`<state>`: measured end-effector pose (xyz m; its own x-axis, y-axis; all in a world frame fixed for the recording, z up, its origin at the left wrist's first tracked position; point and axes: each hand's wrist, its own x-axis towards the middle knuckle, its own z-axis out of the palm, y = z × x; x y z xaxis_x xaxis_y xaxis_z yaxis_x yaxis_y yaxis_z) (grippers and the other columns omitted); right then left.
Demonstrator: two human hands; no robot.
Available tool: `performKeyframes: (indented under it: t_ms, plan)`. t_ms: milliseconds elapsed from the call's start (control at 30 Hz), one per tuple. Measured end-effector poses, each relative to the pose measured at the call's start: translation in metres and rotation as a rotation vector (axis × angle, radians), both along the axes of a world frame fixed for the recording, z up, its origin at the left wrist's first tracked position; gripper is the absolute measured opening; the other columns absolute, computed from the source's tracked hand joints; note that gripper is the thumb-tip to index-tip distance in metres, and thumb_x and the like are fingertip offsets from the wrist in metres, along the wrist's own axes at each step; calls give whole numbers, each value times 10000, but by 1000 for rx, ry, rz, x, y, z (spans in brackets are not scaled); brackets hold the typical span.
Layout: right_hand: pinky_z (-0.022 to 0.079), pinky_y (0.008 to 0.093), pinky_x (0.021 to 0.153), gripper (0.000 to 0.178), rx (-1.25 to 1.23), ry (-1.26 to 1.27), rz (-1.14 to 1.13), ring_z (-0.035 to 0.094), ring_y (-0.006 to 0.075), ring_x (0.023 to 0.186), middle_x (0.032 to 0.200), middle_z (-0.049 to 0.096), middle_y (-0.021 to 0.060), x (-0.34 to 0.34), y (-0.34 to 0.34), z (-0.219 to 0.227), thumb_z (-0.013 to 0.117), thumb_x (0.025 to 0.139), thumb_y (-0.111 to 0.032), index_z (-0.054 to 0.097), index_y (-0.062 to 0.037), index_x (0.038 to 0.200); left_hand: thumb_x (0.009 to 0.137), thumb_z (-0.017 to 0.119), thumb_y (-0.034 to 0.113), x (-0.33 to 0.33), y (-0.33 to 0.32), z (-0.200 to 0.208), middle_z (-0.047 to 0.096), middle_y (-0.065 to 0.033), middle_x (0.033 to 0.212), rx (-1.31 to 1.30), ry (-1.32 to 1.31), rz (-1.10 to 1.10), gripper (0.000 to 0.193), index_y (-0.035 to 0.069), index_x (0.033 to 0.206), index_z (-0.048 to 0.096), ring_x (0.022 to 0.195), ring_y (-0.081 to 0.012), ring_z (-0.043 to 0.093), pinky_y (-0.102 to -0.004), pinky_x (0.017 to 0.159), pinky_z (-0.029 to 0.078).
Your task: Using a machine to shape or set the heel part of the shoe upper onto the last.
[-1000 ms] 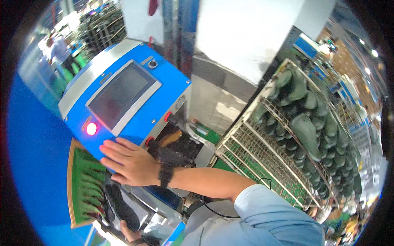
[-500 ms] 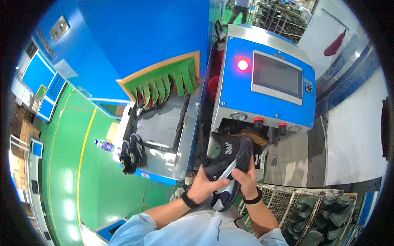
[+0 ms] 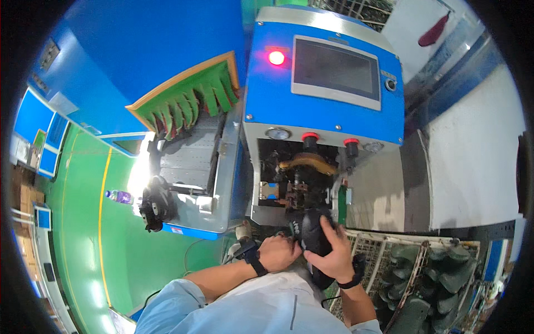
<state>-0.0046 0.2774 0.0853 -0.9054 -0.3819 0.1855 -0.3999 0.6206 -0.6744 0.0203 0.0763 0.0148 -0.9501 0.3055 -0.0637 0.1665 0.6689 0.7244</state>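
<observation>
1 black shoe (image 3: 312, 238) is held just below the opening of the blue machine (image 3: 325, 111), gripped by the right hand (image 3: 332, 255) with fingers wrapped over it, while the left hand (image 3: 280, 253) is curled against its left side, its grip hidden. 1 red lamp (image 3: 276, 57), 1 grey screen (image 3: 336, 69) and 2 red knobs (image 3: 310, 137) are counted on the machine's face. 1 more dark shoe (image 3: 156, 203) is seen at the conveyor (image 3: 192, 161) end, 1 bottle (image 3: 118, 196) on the green floor, and many dark lasts in the wire rack (image 3: 423, 273) at the right.
</observation>
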Motion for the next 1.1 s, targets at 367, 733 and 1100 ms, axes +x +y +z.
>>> performKeyframes:
  t_ms: [367, 733, 1100]
  plan:
    - [512, 332, 911, 631, -1271, -766, -490, 648, 250, 1011, 1178, 648, 113, -11, 25, -63, 671, 752, -84, 526, 25, 1356, 987, 376, 301, -25, -37, -19, 692, -158, 806, 1322, -747, 525, 439, -37, 848, 619, 733, -255, 666, -396, 697, 530]
    - [535, 325, 779, 894, 76, -485, -417, 662, 256, 848, 1147, 650, 206, -107, -53, -32, 785, 721, -152, 403, -179, 1528, 981, 511, 355, -18, -82, -52, 701, -194, 895, 344, -614, 52, 411, -23, 1017, 668, 864, -332, 678, -404, 788, 515]
    - [520, 541, 839, 889, 682, -303, -503, 594, 553, 1030, 1394, 313, 443, -133, -109, -58, 639, 857, -362, 168, -113, 1568, 928, 504, 297, -26, -125, -91, 704, -171, 828, 471, -706, 401, 372, -28, 947, 685, 809, -304, 683, -407, 773, 510]
